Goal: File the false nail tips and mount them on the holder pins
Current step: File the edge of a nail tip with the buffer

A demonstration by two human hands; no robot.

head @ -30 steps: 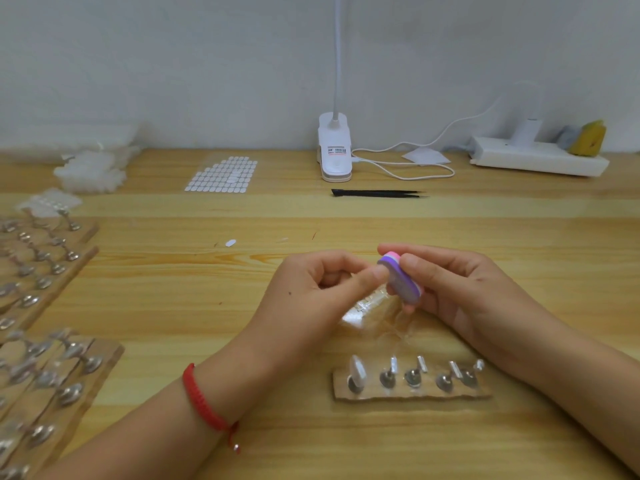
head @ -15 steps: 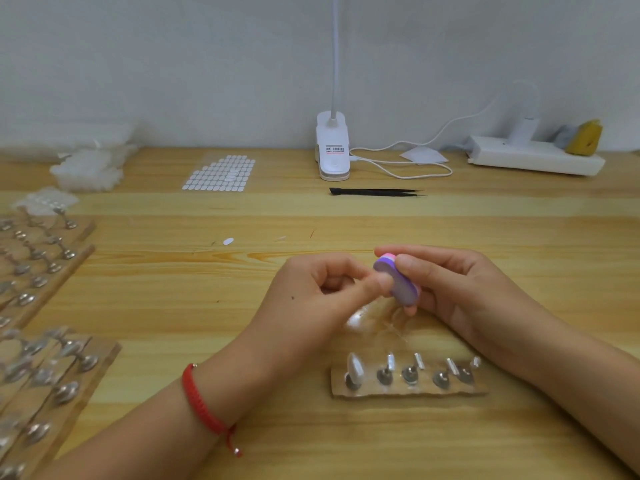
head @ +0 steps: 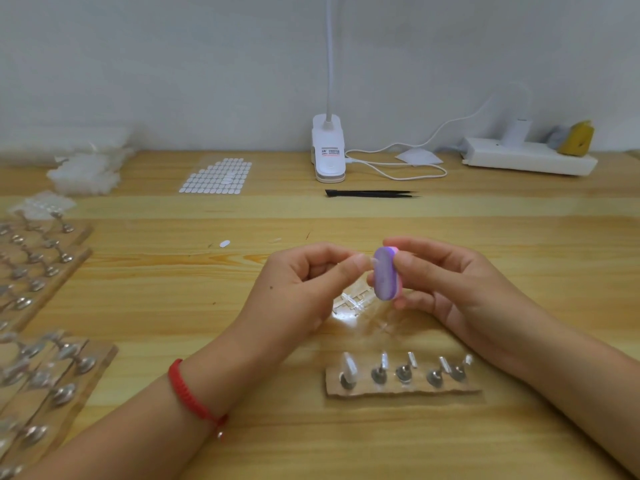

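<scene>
Purple-and-pink oval filing block (head: 385,276) is gripped by the right hand (head: 450,285), the left hand (head: 301,285) pinching a clear nail tip (head: 372,261) against it.

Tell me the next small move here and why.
Probably draw the nail tip along the purple face of the file block. The left hand pinches the tip against that face while the right hand grips the block, so it is set for filing. On the holder strip only the leftmost pin carries a tip; the next pin waits bare.
</scene>
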